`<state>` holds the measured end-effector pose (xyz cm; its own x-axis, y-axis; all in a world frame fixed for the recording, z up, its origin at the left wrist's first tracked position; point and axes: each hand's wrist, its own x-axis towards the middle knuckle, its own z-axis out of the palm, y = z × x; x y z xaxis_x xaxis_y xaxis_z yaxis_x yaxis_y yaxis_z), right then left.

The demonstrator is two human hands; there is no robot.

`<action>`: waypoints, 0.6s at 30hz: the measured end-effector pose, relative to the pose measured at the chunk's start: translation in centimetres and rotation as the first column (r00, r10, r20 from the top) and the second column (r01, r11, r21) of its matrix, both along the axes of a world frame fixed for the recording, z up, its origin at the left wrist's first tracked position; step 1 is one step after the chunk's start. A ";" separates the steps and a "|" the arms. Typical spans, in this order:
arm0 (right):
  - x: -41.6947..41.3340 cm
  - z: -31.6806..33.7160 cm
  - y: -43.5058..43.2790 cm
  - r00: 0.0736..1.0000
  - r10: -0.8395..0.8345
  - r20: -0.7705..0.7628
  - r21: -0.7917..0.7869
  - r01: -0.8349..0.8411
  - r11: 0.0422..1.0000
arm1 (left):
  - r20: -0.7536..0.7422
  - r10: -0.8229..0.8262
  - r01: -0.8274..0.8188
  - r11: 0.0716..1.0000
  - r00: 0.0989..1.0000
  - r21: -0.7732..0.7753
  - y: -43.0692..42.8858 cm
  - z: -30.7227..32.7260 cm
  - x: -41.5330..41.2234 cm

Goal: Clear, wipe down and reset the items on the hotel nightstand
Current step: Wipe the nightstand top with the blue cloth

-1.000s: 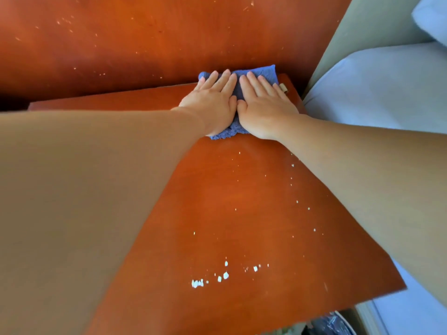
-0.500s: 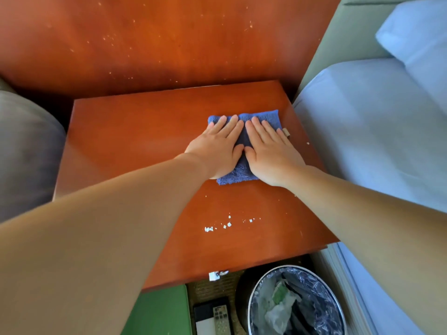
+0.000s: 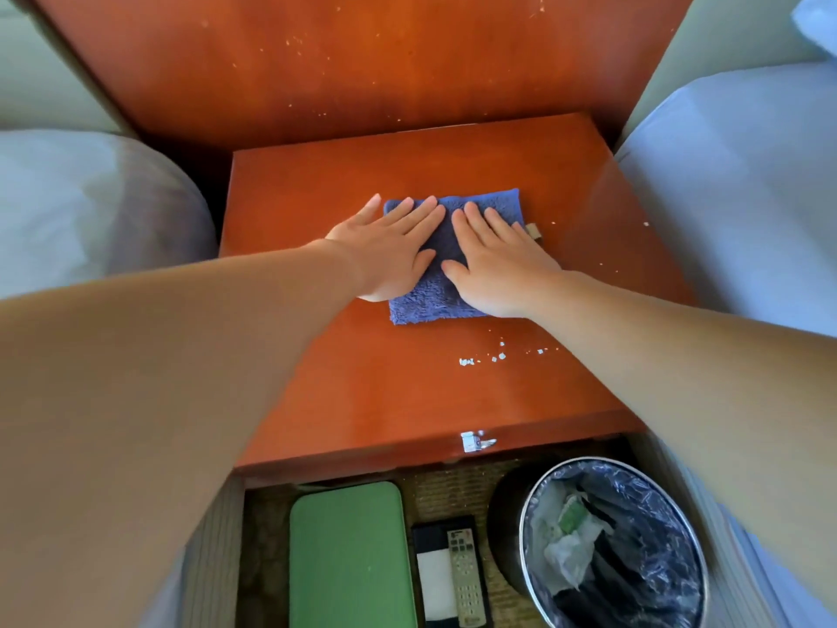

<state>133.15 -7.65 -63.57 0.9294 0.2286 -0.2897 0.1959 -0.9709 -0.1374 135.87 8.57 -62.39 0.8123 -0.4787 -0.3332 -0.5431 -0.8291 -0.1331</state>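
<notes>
Pressing down on a folded blue cloth (image 3: pixel 430 303) mid-top of the wooden nightstand (image 3: pixel 362 378) with left hand (image 3: pixel 389 260) and right hand (image 3: pixel 498 269) flat, side by side, fingers straight, with white crumbs (image 3: pixel 482 358) just near-right and a lined bin (image 3: pixel 521 532), remote (image 3: pixel 464 573) and green case (image 3: pixel 348 555) on the floor nearer.

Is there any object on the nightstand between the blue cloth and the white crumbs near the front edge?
Nothing visible. The left hand and right hand press flat on the blue cloth. Only bare wood of the nightstand lies between its near edge and the white crumbs.
</notes>
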 end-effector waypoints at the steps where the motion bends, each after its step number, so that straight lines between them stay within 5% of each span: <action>1: 0.5 -0.1 1.4 1.000 0.010 -0.002 0.009 -0.010 1.000 | 0.000 0.021 -0.021 1.000 1.000 0.003 1.3 0.0 0.1; 18: 11.2 -2.1 16.1 0.985 0.111 0.132 0.008 -0.113 0.994 | 0.046 0.278 -0.265 0.947 0.960 -0.182 16.1 -2.5 8.2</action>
<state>144.34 8.43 -65.66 0.9274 0.3369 -0.1624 0.3208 -0.9398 -0.1178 144.03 24.64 -64.87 0.9379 -0.2818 -0.2024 -0.2887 -0.9574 -0.0048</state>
